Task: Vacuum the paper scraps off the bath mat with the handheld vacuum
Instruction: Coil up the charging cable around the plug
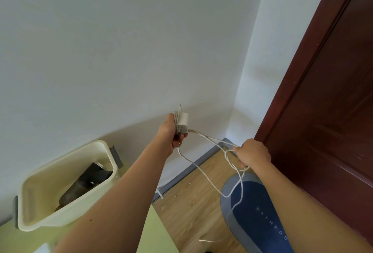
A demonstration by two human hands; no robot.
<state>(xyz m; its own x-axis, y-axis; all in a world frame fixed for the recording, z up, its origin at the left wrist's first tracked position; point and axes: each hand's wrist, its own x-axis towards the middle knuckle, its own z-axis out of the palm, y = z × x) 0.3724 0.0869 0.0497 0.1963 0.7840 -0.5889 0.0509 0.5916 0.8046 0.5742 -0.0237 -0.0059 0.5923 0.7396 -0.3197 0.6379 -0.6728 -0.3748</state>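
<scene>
The only legible writing is the pale lettering "BATHROO" on the oval bath mat point(258, 212), dark blue with a grey-blue border. The word's end runs under the right forearm. The mat lies on the light wooden plank floor point(191, 212) just beside the dark red-brown door point(323, 111), and its near end is cut off by the arm and the bottom edge.

The left hand point(173, 133) is raised before the white wall, its fingers curled round a small white power adapter point(182, 122) and several coils of thin white cable point(203, 174). From there the cable runs across and sags in loops above the floor and the mat. The right hand point(252, 153) is closed on a loop of that cable.

At lower left a cream plastic bin point(40, 216) stands on a pale yellow-green bench point(157, 232). Inside it lies a dark object point(86, 184), half hidden by the bin's wall; what it is cannot be made out.

A few tiny pale specks point(189, 183) dot the floor, too small to identify.
</scene>
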